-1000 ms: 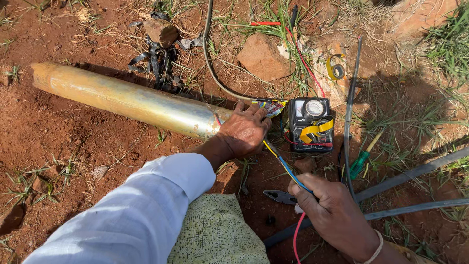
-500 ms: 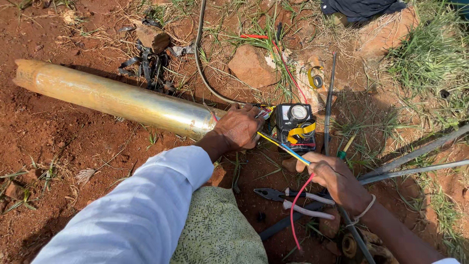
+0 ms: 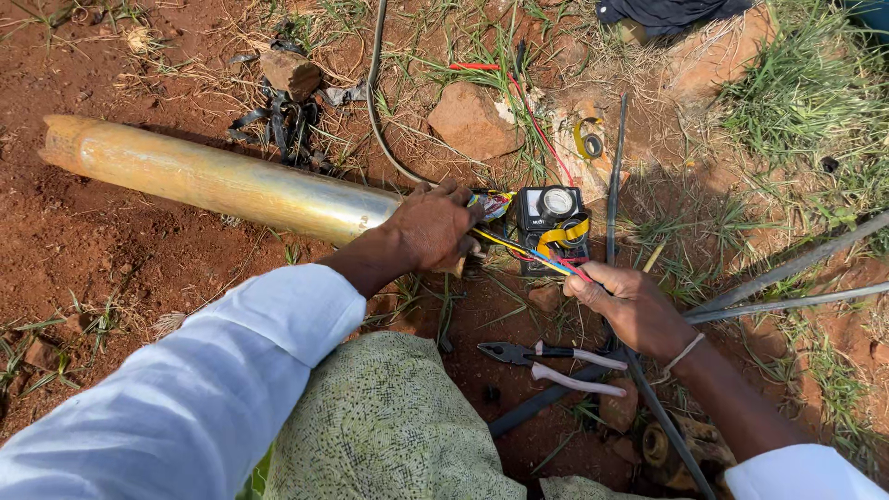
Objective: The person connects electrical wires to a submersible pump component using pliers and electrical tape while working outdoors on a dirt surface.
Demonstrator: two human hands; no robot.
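A long metal cylinder [image 3: 213, 181] lies on red soil, running from the upper left toward the middle. My left hand [image 3: 431, 227] rests over its near end, where coloured wires come out. Yellow, blue and red wires [image 3: 519, 250] stretch from that end to my right hand [image 3: 630, 306], which pinches them between thumb and fingers. Just behind the wires sits a black meter [image 3: 554, 222] with a round dial and a yellow strap. Pliers with pale handles [image 3: 556, 361] lie on the ground below my right hand.
A thick black cable [image 3: 375, 102] curves up from the cylinder's end. A reddish stone [image 3: 472, 120], black tape scraps [image 3: 278, 120], a tape roll [image 3: 590, 143] and thin grey rods [image 3: 787, 278] lie around. Grass grows at the upper right.
My right hand has risen from near the lower edge toward the meter, drawing the wires with it. The pliers are now uncovered. My left hand stays on the cylinder's end.
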